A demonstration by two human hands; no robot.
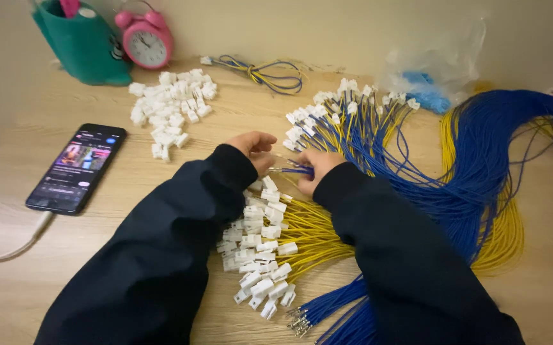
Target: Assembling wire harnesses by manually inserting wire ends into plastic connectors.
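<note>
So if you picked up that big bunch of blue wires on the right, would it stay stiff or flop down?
Probably flop: the blue wires are thin and already curve in loose loops over the table. Strands would likely slide apart, since nothing visible ties them together. The bunch looks thick, so perhaps heavier than expected.

Just one view here: the head cam sat above the desk (379, 57) and looked down and forward at a steep angle, toward the back wall (327, 25). Pretty close in, with both sleeves (161, 255) filling the bottom edge.
</note>
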